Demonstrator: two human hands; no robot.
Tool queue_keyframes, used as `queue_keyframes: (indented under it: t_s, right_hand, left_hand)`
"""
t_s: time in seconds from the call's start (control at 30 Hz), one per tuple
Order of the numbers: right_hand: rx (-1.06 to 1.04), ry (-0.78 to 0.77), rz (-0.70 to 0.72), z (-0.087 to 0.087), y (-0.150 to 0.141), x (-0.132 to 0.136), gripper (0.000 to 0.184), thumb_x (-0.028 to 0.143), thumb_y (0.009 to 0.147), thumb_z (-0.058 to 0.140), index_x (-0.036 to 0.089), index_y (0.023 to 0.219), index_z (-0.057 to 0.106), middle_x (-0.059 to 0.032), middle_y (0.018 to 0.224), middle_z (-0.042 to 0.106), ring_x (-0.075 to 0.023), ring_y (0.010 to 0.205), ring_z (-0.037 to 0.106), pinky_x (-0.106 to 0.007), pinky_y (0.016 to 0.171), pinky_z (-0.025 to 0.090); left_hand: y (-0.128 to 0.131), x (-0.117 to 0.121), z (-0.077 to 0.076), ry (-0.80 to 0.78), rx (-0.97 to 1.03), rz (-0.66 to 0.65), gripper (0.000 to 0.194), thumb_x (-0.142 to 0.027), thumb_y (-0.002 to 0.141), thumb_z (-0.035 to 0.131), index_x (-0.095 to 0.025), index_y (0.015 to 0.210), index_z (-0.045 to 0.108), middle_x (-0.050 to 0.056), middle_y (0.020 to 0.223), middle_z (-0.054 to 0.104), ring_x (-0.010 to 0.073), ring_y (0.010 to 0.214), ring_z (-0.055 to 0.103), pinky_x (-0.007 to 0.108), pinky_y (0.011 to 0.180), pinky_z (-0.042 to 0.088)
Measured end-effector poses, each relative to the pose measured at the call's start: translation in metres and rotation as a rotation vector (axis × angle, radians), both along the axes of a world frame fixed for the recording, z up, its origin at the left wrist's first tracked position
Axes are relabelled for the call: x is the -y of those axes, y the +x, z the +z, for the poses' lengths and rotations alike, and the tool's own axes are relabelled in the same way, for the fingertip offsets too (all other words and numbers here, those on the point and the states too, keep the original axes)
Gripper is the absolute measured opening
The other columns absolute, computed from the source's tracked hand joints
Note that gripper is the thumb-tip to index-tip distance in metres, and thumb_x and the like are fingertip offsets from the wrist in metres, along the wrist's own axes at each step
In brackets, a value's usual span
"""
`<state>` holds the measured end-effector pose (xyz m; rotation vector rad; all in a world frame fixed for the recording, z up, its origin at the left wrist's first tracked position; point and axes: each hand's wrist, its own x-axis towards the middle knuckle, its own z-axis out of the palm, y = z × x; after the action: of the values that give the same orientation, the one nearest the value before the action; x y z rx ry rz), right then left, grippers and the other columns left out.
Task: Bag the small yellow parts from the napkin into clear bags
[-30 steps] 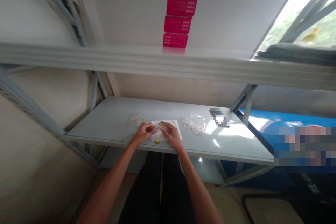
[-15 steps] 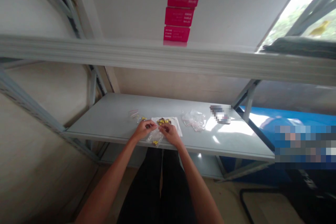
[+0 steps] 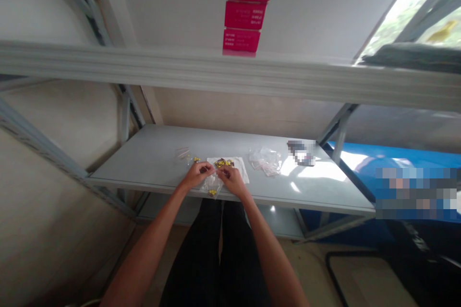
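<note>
Between my hands hangs a small clear zip bag with a few yellow and dark pieces at its bottom. My left hand pinches the bag's top edge from the left. From the other side, my right hand closes on the same edge, fingertips almost meeting the left ones. Just behind them, a pile of small yellow and dark pieces lies on a flat white bag. Beyond my left hand is another clear bag with yellow pieces in it.
Clear plastic bags lie right of my hands on the grey shelf. A blurred-out item sits farther right. A metal beam crosses above, with pink boxes on the upper shelf. A chair stands at lower right.
The view has tilted slightly, so everything appears a little higher. Both hands keep their pinch at the top of the zip bag, with hardly any movement.
</note>
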<state>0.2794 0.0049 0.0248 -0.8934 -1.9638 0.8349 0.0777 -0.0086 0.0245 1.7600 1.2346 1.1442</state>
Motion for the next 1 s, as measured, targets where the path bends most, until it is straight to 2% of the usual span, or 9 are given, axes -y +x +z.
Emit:
queue_keyframes:
  t_s: [0.13, 0.33, 0.67, 0.9, 1.0]
  right_hand:
    - [0.000, -0.002, -0.005, -0.0010, 0.0002, 0.0003, 0.027, 0.037, 0.093, 0.054, 0.019, 0.088, 0.074, -0.0040, 0.079, 0.070, -0.0159, 0.067, 0.057, -0.027, 0.063, 0.042]
    - [-0.005, -0.022, -0.044, -0.0014, 0.0023, 0.0004, 0.029, 0.040, 0.093, 0.056, 0.019, 0.088, 0.075, -0.0035, 0.077, 0.070, -0.0156, 0.065, 0.055, -0.027, 0.061, 0.041]
    - [0.003, 0.022, 0.016, -0.0020, 0.0038, 0.0001, 0.027, 0.038, 0.094, 0.055, 0.020, 0.089, 0.074, -0.0049, 0.081, 0.070, -0.0166, 0.069, 0.057, -0.027, 0.066, 0.043]
    - [-0.062, -0.062, -0.048, -0.0034, 0.0036, -0.0010, 0.031, 0.045, 0.093, 0.056, 0.020, 0.088, 0.073, -0.0046, 0.082, 0.071, -0.0165, 0.068, 0.057, -0.028, 0.065, 0.043]
    - [-0.066, -0.031, -0.036, -0.0030, 0.0061, -0.0007, 0.031, 0.045, 0.094, 0.056, 0.020, 0.086, 0.073, -0.0043, 0.080, 0.071, -0.0167, 0.070, 0.058, -0.027, 0.065, 0.043]
  left_hand:
    - [-0.0010, -0.0019, -0.0026, 0.010, -0.021, -0.041, 0.030, -0.045, 0.086, 0.067, -0.017, 0.084, 0.075, 0.006, 0.086, 0.075, 0.0208, 0.084, 0.067, 0.030, 0.080, 0.050]
    - [-0.0023, -0.0016, -0.0036, 0.012, 0.042, 0.021, 0.029, -0.045, 0.085, 0.068, -0.017, 0.085, 0.074, 0.005, 0.087, 0.075, 0.0211, 0.085, 0.067, 0.030, 0.080, 0.051]
    - [-0.0018, 0.0003, 0.0021, 0.021, -0.009, -0.046, 0.028, -0.044, 0.083, 0.070, -0.018, 0.079, 0.074, 0.005, 0.084, 0.075, 0.0209, 0.084, 0.067, 0.031, 0.082, 0.050]
    - [-0.0037, 0.0017, -0.0002, 0.009, 0.124, 0.065, 0.025, -0.042, 0.081, 0.072, -0.017, 0.079, 0.074, 0.004, 0.082, 0.073, 0.0196, 0.079, 0.066, 0.029, 0.076, 0.050]
    - [-0.0030, 0.0004, -0.0008, -0.021, 0.106, -0.003, 0.026, -0.043, 0.082, 0.072, -0.017, 0.086, 0.076, 0.005, 0.087, 0.076, 0.0205, 0.083, 0.067, 0.029, 0.078, 0.050]
